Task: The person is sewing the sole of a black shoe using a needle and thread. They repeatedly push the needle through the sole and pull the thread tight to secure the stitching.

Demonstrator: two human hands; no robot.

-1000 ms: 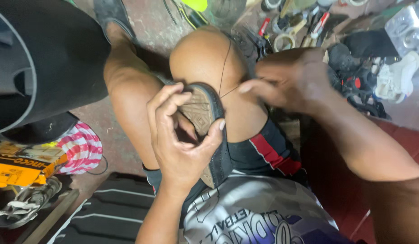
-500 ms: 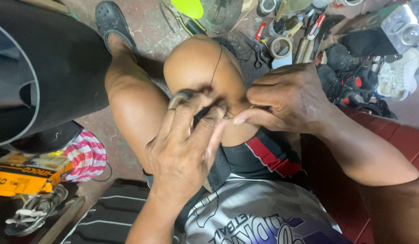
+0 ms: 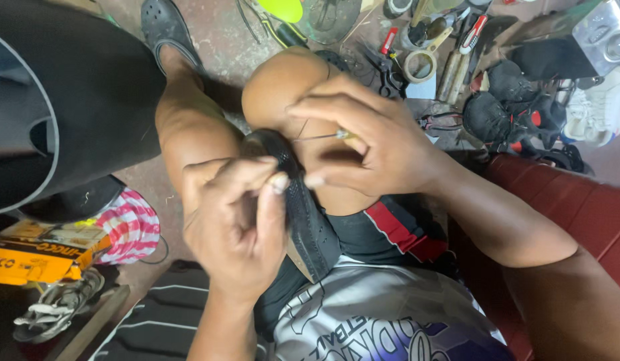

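- The left hand [image 3: 233,220] pinches the black shoe [image 3: 308,220] wedged between the knees.
- The right hand's [image 3: 363,144] fingers squeeze a needle tool [image 3: 323,136], its tip at the shoe's edge.
- Thread [image 3: 300,128] hangs nearby.

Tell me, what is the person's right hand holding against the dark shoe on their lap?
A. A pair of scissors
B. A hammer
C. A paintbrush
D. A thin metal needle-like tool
D: the right hand pinches a thin metal awl-like tool whose point meets the edge of the black shoe, which the left hand grips.
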